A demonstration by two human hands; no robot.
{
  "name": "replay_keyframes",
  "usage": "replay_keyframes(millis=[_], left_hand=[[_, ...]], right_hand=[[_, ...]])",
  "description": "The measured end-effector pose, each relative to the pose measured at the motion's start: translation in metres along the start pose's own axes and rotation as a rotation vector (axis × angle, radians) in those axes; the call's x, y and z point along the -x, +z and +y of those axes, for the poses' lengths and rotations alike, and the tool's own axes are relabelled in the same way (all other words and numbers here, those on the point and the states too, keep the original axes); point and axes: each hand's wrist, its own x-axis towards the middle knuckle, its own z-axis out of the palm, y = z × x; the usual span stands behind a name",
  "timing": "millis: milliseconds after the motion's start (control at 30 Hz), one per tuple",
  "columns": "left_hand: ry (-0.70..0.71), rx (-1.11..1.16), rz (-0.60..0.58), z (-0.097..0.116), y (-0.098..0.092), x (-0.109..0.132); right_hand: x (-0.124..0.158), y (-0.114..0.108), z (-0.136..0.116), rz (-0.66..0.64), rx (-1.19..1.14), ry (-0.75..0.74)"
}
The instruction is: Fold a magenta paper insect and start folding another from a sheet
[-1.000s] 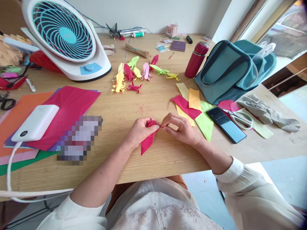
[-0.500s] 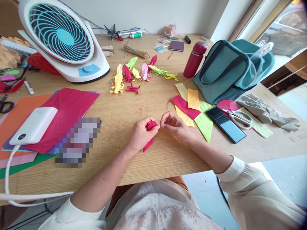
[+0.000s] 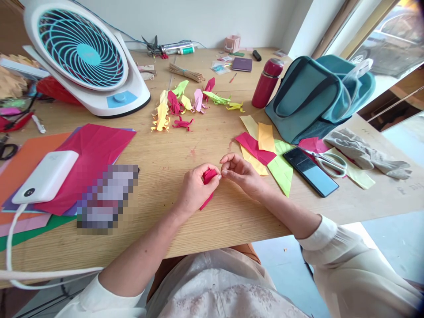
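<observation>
Near the table's front edge, my left hand (image 3: 198, 187) is closed around a folded piece of red paper (image 3: 210, 176). Part of the paper shows between thumb and fingers, and a narrow strip of it sticks out below the palm. My right hand (image 3: 243, 174) meets the left fingertips with thumb and forefinger pinched together; its other fingers are curled. Whatever lies in that pinch is too small and covered to make out. Beyond the hands stand several folded paper animals (image 3: 175, 104) in yellow, red, pink and green.
To the right lie coloured paper pieces (image 3: 280, 170), a black phone (image 3: 311, 172), scissors (image 3: 333, 165), gloves (image 3: 367, 152), a red flask (image 3: 267, 84) and a teal bag (image 3: 308, 97). On the left are paper sheets (image 3: 99, 141), a white power bank (image 3: 48, 176) and a fan (image 3: 129, 95).
Both hands stay together at nearly the same spot. The red strip below my left palm shows slightly less and sits a little further right. The whole view has shifted slightly.
</observation>
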Motion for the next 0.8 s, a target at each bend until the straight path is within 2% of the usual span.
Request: replay_keyframes(millis=[133, 267, 400, 600, 800], left_hand=[[0.045, -0.084, 0.022, 0.003, 0.002, 0.003], [0.041, -0.099, 0.049, 0.004, 0.004, 0.004], [-0.035, -0.001, 0.057, 0.002, 0.004, 0.002], [-0.153, 0.186, 0.070, -0.001, 0.003, -0.003], [-0.166, 0.318, 0.033, -0.008, 0.005, -0.003]], right_hand=[[0.001, 0.002, 0.001, -0.005, -0.057, -0.010], [0.001, 0.003, 0.002, 0.009, 0.022, -0.002], [0.002, 0.004, 0.004, 0.052, 0.116, -0.027], [0.000, 0.006, 0.004, 0.046, 0.065, -0.054], [0.000, 0.006, 0.003, 0.057, 0.045, -0.031]])
